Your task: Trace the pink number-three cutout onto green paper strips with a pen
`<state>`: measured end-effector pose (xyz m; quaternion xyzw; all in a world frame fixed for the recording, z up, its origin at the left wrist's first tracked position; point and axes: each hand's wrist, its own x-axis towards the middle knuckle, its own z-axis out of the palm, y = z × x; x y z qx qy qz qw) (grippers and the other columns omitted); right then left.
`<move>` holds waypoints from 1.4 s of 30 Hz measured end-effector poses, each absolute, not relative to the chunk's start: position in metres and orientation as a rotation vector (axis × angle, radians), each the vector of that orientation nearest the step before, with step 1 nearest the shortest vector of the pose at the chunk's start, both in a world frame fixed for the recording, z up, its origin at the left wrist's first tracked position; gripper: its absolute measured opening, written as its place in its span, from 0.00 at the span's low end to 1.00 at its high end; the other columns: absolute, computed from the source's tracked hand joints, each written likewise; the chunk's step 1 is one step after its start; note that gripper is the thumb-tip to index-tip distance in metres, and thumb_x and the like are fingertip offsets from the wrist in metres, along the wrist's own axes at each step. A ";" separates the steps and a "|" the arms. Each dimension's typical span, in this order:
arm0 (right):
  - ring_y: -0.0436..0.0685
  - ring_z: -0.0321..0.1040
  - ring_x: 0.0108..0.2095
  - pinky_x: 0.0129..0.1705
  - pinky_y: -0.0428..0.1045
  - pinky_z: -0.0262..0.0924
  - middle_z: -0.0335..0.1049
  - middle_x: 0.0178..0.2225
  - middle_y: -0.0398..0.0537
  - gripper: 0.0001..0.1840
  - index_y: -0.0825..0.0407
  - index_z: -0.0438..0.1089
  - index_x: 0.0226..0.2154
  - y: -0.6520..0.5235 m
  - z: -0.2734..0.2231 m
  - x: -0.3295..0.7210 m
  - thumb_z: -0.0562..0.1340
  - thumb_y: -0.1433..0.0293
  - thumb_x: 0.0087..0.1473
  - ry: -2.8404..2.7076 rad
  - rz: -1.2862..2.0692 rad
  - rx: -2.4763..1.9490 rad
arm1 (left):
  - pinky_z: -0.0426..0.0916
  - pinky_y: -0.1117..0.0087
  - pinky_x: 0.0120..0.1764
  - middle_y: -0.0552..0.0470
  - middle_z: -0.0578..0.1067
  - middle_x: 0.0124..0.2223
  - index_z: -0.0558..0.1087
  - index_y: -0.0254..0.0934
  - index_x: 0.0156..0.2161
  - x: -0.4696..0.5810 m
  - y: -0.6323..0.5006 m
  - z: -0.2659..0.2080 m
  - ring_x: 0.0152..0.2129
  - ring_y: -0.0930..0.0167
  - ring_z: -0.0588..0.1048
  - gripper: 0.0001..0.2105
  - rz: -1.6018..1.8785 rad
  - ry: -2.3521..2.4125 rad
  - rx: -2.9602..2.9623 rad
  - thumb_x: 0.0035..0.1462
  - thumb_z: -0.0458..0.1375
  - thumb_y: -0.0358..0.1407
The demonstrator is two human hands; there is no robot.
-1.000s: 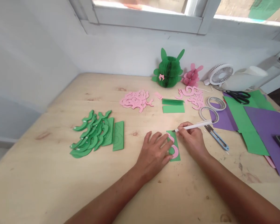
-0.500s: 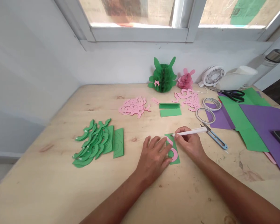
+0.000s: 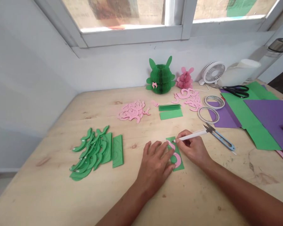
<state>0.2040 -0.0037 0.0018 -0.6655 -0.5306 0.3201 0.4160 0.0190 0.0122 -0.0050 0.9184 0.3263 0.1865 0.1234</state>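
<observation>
My left hand (image 3: 153, 164) lies flat with its fingers spread, their tips pressing a wavy pink paper cutout (image 3: 178, 160) down on a small green paper strip (image 3: 171, 138). The cutout curves along the strip, partly hidden by my fingers. Pinched in my right hand (image 3: 193, 150) is a white pen (image 3: 194, 135), its tip on the green strip beside the cutout's upper end. To the left lie a green folded strip with drawn curves (image 3: 118, 152) and a heap of wavy green cutouts (image 3: 91, 155).
Behind are pink cutouts (image 3: 132, 111), green strips (image 3: 171, 114) and a green paper honeycomb figure (image 3: 160, 78). On the right lie blue-handled snips (image 3: 223, 140), tape rolls (image 3: 208, 121), black scissors (image 3: 238, 91) and purple sheets (image 3: 269, 117). A small fan (image 3: 213, 72) stands by the wall.
The pen tip has shifted slightly down along the cutout's upper edge. My left hand still presses the cutout. The whole view has tilted a little.
</observation>
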 end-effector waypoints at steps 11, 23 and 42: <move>0.48 0.56 0.19 0.21 0.44 0.50 0.61 0.19 0.38 0.04 0.51 0.65 0.28 -0.004 0.002 0.203 0.59 0.68 0.51 -1.372 0.798 -1.669 | 0.55 0.45 0.56 0.50 0.69 0.58 0.69 0.44 0.52 0.019 0.013 -0.006 0.52 0.58 0.65 0.16 0.540 0.937 2.660 0.58 0.58 0.36; 0.48 0.56 0.19 0.21 0.44 0.52 0.62 0.19 0.39 0.03 0.51 0.64 0.27 -0.004 0.003 0.202 0.59 0.69 0.51 -1.380 0.777 -1.686 | 0.57 0.46 0.56 0.49 0.69 0.57 0.71 0.43 0.51 0.019 0.013 -0.003 0.52 0.58 0.66 0.15 0.533 0.943 2.688 0.57 0.58 0.36; 0.48 0.55 0.19 0.21 0.44 0.50 0.61 0.19 0.38 0.03 0.51 0.65 0.28 -0.005 0.002 0.203 0.59 0.69 0.51 -1.420 0.761 -1.685 | 0.55 0.46 0.56 0.50 0.69 0.57 0.71 0.43 0.51 0.019 0.013 -0.004 0.52 0.58 0.65 0.15 0.518 0.944 2.680 0.58 0.58 0.36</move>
